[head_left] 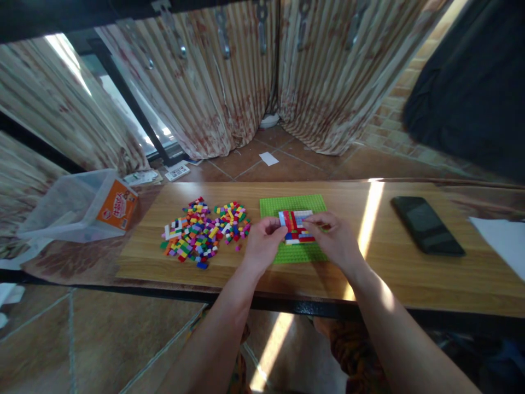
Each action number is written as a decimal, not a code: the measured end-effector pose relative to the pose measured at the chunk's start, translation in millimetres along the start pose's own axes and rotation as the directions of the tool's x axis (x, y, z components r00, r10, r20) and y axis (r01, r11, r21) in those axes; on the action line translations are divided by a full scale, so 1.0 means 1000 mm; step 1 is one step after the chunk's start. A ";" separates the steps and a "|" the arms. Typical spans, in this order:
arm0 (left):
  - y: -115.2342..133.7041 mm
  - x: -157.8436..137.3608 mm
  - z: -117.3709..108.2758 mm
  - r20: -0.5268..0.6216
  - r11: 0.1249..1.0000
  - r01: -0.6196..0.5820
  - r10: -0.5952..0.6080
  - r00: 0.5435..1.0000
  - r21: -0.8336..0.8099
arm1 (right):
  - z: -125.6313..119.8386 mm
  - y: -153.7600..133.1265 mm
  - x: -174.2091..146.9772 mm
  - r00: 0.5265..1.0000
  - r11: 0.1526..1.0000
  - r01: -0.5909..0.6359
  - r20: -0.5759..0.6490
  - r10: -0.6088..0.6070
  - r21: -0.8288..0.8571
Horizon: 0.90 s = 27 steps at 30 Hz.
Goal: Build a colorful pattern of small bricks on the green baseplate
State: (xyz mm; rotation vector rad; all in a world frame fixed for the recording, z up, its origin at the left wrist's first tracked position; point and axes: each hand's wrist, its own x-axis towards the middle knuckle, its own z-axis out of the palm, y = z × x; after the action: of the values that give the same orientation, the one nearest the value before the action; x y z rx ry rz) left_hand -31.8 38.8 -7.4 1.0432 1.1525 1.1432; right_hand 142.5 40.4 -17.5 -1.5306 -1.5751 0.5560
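Note:
A green studded baseplate (pixel 291 203) lies on the wooden table, partly covered by my hands. On its middle sits a flat patch of joined toy bricks (pixel 298 229) in red, white, blue and light blue. My left hand (pixel 264 241) is at the patch's left edge, its thumb and fingers pressed together. From the right, my right hand (pixel 337 236) reaches over the patch with thumb and forefinger pinched close to its surface. Whatever either hand pinches is too small or hidden to make out.
Left of the baseplate spreads a pile of loose coloured bricks (pixel 200 230). A black phone (pixel 426 225) and white paper (pixel 498 241) lie at the right. Beyond the table's left end is a clear plastic box (pixel 74 202) with an orange label. Curtains (pixel 229 82) hang behind.

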 end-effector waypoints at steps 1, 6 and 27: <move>0.001 -0.001 0.001 0.015 1.000 0.002 -0.002 1.000 -0.004 | 0.000 -0.003 -0.001 1.000 1.000 0.012 -0.010 -0.012 0.027; 0.000 -0.002 0.007 0.086 0.998 0.014 -0.009 0.996 -0.058 | 0.006 -0.016 -0.004 0.996 0.974 -0.005 0.083 -0.014 0.228; 0.001 -0.006 0.002 0.167 0.997 -0.017 0.029 0.986 -0.070 | -0.003 -0.027 -0.005 0.977 0.770 -0.208 0.171 0.129 0.604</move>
State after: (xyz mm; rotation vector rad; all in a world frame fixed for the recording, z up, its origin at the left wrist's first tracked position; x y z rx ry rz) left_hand -30.1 33.2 -5.1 1.0802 0.9645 1.0839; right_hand 129.1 31.1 4.3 -1.1374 -1.1620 1.1631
